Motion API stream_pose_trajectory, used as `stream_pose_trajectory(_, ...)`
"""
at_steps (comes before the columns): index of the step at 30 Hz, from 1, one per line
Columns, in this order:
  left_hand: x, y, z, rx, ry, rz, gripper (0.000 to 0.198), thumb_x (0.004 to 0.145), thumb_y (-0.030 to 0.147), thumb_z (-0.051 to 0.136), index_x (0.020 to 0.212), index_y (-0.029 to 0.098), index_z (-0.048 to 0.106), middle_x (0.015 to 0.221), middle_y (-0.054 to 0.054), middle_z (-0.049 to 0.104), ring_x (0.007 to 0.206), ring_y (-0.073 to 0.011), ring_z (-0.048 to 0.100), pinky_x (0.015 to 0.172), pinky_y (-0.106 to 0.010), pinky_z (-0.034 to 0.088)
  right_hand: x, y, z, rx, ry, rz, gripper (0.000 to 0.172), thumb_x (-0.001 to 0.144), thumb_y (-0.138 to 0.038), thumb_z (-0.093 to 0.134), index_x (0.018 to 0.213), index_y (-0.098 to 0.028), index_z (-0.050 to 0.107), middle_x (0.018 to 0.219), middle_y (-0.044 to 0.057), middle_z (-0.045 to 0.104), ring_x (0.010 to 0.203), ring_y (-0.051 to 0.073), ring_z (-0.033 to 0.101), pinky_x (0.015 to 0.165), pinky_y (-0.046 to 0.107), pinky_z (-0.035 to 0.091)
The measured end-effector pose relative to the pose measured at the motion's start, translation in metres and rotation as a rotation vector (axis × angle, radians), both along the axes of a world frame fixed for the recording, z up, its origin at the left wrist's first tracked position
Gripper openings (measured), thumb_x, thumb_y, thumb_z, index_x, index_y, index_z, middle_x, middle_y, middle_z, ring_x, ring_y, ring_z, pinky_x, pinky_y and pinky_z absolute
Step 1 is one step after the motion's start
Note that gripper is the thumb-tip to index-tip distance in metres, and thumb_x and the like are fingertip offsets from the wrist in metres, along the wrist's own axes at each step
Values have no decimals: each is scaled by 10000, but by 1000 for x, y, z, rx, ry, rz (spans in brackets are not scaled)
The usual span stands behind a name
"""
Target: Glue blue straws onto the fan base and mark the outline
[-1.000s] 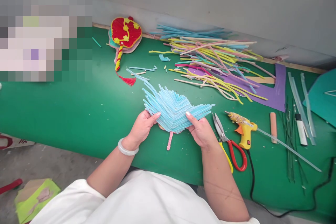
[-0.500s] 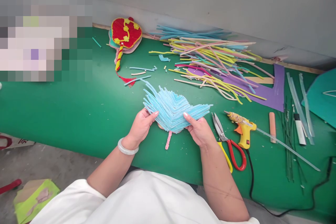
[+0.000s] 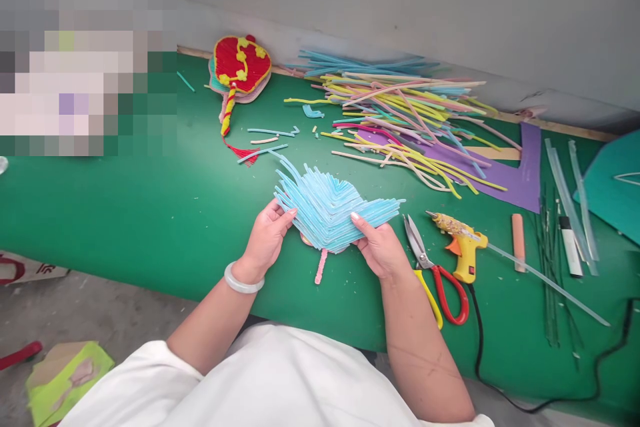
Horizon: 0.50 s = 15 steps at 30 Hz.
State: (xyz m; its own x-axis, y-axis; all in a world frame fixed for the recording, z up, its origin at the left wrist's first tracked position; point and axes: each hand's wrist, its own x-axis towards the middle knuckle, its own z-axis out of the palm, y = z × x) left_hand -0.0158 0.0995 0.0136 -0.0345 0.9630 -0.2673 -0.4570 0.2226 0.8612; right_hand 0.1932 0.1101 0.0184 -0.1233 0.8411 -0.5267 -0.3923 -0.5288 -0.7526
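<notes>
Between my hands is a fan [image 3: 327,203] covered in light blue pipe cleaners laid in a V pattern, their uncut ends sticking out at both sides. Its short pink handle [image 3: 321,267] points toward me. My left hand [image 3: 269,230] pinches the left edge, thumb on top and fingers partly underneath. At the right edge, my right hand [image 3: 380,243] grips the blue strands the same way. Just right of that hand lie scissors [image 3: 424,260] with one red and one yellow handle, blades partly apart. A yellow hot glue gun [image 3: 466,253] rests beside them.
A heap of coloured pipe cleaners [image 3: 400,97] and a purple sheet [image 3: 529,173] lie at the back. Finished fans [image 3: 243,63] with a red tassel sit back left. Green wires [image 3: 550,273], a marker [image 3: 571,247] and a black cord [image 3: 479,340] occupy the right side.
My left thumb and fingers have shifted slightly left along the fan's edge. The fan and my right hand stay almost where they were.
</notes>
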Motion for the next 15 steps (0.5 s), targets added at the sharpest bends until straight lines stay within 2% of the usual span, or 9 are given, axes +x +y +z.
stream_pose_trajectory(4, 0, -4, 2, 9, 38, 27, 364, 836, 262, 720, 1176, 165, 630, 1217, -102, 683, 1141, -223, 627, 998, -355, 474, -1, 0, -1, 1, 8, -16, 471, 679, -400, 868, 1069, -196, 702, 1076, 68, 762, 989, 279, 716, 841, 438, 610)
stream_pose_trajectory(7, -4, -12, 5, -61, 109, 73, 473, 810, 283, 731, 1239, 163, 572, 1238, -116, 666, 1160, -221, 619, 1015, -363, 468, -1, 0, -1, 0, 18, -33, 476, 670, -396, 873, 1067, -196, 703, 1063, 66, 764, 994, 283, 716, 854, 448, 607)
stream_pose_trajectory(10, -12, -27, 11, -154, 337, 127, 518, 809, 345, 712, 1261, 174, 524, 1249, -124, 643, 1120, -225, 631, 918, -355, 512, -2, 0, 0, -4, 25, -40, 464, 660, -395, 876, 1043, -191, 711, 1031, 69, 769, 1000, 295, 715, 859, 466, 605)
stream_pose_trajectory(11, -14, -34, 13, -167, 467, 134, 472, 819, 368, 695, 1222, 178, 541, 1200, -115, 656, 1062, -218, 644, 862, -340, 519, -3, 0, 0, -4, 27, -43, 458, 654, -396, 879, 1027, -188, 714, 1021, 71, 770, 997, 299, 716, 856, 470, 606)
stream_pose_trajectory(13, -15, -47, 19, -161, 768, 75, 295, 848, 413, 647, 1029, 184, 609, 957, -65, 687, 855, -187, 646, 743, -302, 494, -3, 0, 0, -2, 29, -48, 451, 642, -401, 884, 999, -181, 718, 1007, 74, 772, 986, 300, 718, 850, 469, 609)
stream_pose_trajectory(15, -9, -60, 25, -134, 993, -136, 263, 888, 451, 583, 826, 198, 618, 708, -10, 630, 650, -154, 576, 636, -282, 426, -4, 0, 0, 2, 30, -50, 450, 635, -409, 887, 985, -180, 720, 1004, 73, 773, 976, 293, 719, 845, 458, 612)
